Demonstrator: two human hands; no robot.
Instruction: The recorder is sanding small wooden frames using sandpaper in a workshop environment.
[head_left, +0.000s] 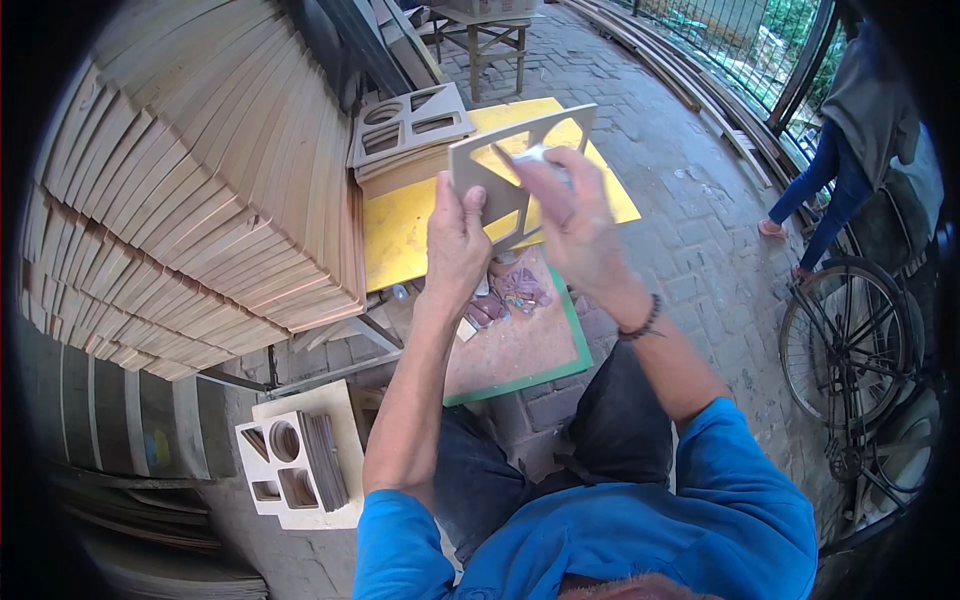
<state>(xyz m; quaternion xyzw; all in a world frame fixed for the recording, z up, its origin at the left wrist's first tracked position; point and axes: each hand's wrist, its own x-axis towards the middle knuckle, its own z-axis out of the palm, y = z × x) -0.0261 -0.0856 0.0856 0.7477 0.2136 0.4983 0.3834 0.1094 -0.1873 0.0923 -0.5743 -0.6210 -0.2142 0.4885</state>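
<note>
My left hand (459, 232) grips the near left edge of a thin wooden board with cut-out shapes (480, 166), which is held up on its edge and tilted. My right hand (581, 225), blurred, holds a folded piece of reddish-brown sandpaper (546, 187) against or close to the board at a cut-out; contact cannot be told. Below the hands lies a yellow sheet (397, 244) bearing a stack of similar cut-out boards (411, 124) at its back left. Worn sandpaper scraps (523, 289) lie on a pinkish board with a green edge (517, 364).
Tall stacks of wooden panels (225, 172) fill the left. More cut-out boards (289, 465) stand at lower left. A wooden stool (491, 56) stands at the back. On the right are a bicycle (844, 337), a person (847, 142) and long planks (697, 82) along a metal fence.
</note>
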